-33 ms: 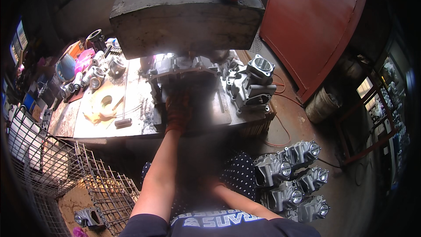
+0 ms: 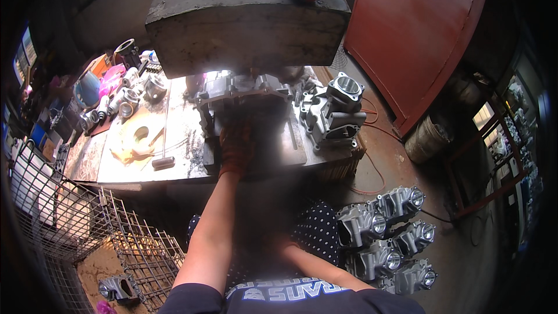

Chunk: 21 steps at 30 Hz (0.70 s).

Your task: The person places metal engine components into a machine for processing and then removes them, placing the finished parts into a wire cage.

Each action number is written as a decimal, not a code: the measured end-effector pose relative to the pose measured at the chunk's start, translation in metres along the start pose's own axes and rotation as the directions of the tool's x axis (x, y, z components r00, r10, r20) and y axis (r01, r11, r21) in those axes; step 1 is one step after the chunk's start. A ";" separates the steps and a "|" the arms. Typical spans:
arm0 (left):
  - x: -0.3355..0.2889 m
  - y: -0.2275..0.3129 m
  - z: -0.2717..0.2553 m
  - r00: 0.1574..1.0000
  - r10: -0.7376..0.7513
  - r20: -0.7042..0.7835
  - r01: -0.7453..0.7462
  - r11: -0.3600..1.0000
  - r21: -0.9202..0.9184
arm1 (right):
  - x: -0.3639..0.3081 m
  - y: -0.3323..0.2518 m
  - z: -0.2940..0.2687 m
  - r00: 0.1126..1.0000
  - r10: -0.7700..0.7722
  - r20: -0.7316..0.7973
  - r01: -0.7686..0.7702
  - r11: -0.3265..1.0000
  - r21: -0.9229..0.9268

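My left hand (image 2: 235, 146), in a dark reddish glove, reaches forward to the shadowed underside of a silver metal casting (image 2: 241, 88) on the workbench. Its fingers fade into shadow, so their grip is unclear. My right hand (image 2: 278, 245) is low in front of my body, by the dotted apron (image 2: 319, 229); a dark blur covers its fingers and anything in them. Just above the casting hangs a large, worn box-shaped machine head (image 2: 250, 32). Another silver casting (image 2: 334, 113) with a round bore stands to the right on the bench.
Several castings (image 2: 378, 259) stand on the floor at right. A long-handled hammer (image 2: 163, 163) and a yellowish ring-shaped piece (image 2: 136, 135) lie on the bench's left, near smaller metal parts (image 2: 123, 102). A wire cage (image 2: 139, 250) is at lower left, a red panel (image 2: 415, 35) at back right.
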<state>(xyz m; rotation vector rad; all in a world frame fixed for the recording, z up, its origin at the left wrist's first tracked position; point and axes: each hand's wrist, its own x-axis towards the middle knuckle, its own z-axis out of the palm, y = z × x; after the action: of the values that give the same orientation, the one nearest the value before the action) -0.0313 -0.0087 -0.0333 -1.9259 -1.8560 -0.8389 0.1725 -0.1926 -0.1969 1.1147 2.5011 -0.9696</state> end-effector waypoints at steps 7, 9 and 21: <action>-0.001 -0.001 -0.001 0.999 0.030 0.021 -0.031 0.998 0.060 | 0.000 0.000 0.001 0.999 -0.005 0.046 0.008 0.999 -0.052; 0.000 -0.001 0.000 0.999 0.041 0.002 -0.041 0.996 0.076 | 0.002 0.005 0.010 1.000 -0.021 -0.002 0.021 1.000 -0.018; 0.000 -0.001 0.001 0.999 -0.015 0.052 0.015 1.000 0.016 | -0.006 -0.007 -0.011 0.999 0.021 0.025 -0.021 1.000 0.016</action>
<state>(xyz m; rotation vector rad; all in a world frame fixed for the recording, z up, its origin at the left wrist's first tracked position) -0.0321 -0.0080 -0.0347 -1.9440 -1.9031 -0.7839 0.1721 -0.1926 -0.1823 1.1243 2.4613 -0.9941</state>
